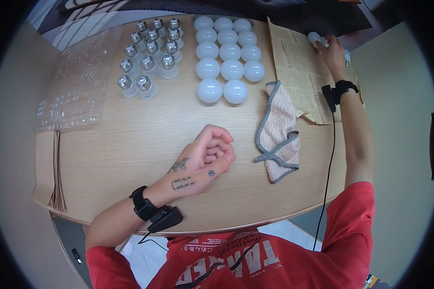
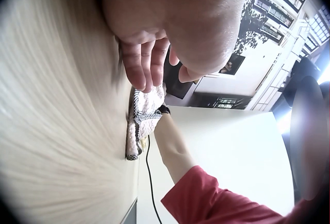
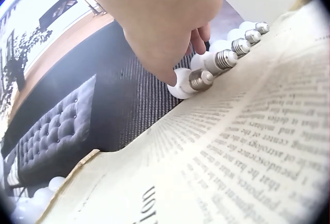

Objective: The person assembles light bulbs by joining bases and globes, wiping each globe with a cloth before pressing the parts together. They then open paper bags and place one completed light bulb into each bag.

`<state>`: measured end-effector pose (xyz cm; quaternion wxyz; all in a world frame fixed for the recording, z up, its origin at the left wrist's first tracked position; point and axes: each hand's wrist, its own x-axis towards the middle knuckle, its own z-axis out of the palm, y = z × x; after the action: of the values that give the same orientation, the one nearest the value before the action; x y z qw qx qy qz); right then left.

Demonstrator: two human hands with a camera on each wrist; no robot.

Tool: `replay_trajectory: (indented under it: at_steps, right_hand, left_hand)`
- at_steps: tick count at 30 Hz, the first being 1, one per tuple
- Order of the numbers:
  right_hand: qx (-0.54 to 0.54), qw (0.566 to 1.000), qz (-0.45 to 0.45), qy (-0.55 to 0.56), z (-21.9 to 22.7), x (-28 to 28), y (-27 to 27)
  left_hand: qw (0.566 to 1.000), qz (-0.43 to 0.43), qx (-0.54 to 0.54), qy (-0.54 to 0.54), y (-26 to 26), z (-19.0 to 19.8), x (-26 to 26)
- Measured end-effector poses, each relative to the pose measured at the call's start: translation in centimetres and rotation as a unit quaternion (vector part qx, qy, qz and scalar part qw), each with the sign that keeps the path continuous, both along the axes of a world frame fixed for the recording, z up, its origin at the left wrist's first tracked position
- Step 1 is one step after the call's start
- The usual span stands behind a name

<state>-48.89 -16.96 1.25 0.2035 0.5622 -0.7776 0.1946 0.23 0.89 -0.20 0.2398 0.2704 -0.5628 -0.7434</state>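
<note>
red shirt (image 1: 226, 267) lies nearest my head camera, the left grip (image 1: 200, 164) loosely curled and holding nothing over the counter (image 1: 144, 130). my right grip (image 1: 333, 57) reaches among white bulbs (image 3: 204, 61) lying at the edge of printed paper (image 3: 206, 141); i can't tell whether it is closed on one.

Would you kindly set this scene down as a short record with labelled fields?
Left hand: fingers loosely curled, holding nothing
Right hand: at the bulb row; grip unclear
Bulb row: lying sideways along an edge of the printed paper
Base-up bulbs: 14, on the table
Globe-up bulbs: 14, right of the base-up bulbs
Cloth: right of the left hand
</note>
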Motion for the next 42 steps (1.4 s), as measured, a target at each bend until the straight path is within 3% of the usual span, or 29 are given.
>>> replay_trajectory:
  at_steps: [3,6,8,12,15,19,25,28,32,42]
  right_hand:
    - [-0.057,0.993,0.1,0.04,1.9,2.2,0.9]
    - [-0.056,0.97,0.238,-0.008,5.2,9.9,4.1]
    - [-0.039,0.939,0.337,-0.063,6.2,15.3,6.7]
    - [0.088,0.877,0.472,-0.019,6.1,23.0,11.5]
    - [0.133,0.876,0.459,0.064,5.3,25.8,13.3]
    - [0.171,0.884,0.426,0.085,3.7,26.3,13.6]
    - [0.118,0.886,0.437,0.095,3.7,25.6,14.7]
    - [0.07,0.887,0.454,0.039,4.8,25.8,15.9]
    - [0.09,0.875,0.468,-0.088,4.9,27.1,18.2]
    - [0.093,0.867,0.468,-0.141,4.3,27.6,20.6]
  left_hand:
    - [1.0,-0.003,-0.001,-0.004,0.0,0.1,0.0]
    - [1.0,-0.001,0.006,-0.012,0.0,0.4,0.0]
    - [1.0,0.0,0.009,-0.018,0.0,0.5,-0.1]
    - [1.0,0.004,0.005,-0.01,0.1,0.3,-0.1]
    - [1.0,0.004,0.003,-0.001,0.1,0.3,0.0]
    - [1.0,0.003,-0.006,0.001,0.0,0.3,0.1]
    - [1.0,0.013,-0.006,0.021,-0.1,0.0,0.1]
    - [0.998,0.036,0.015,0.046,-0.2,-0.1,0.1]
    - [0.996,0.069,0.033,0.055,-0.2,0.1,0.0]
    - [0.994,0.079,0.038,0.059,-0.3,-0.3,0.3]
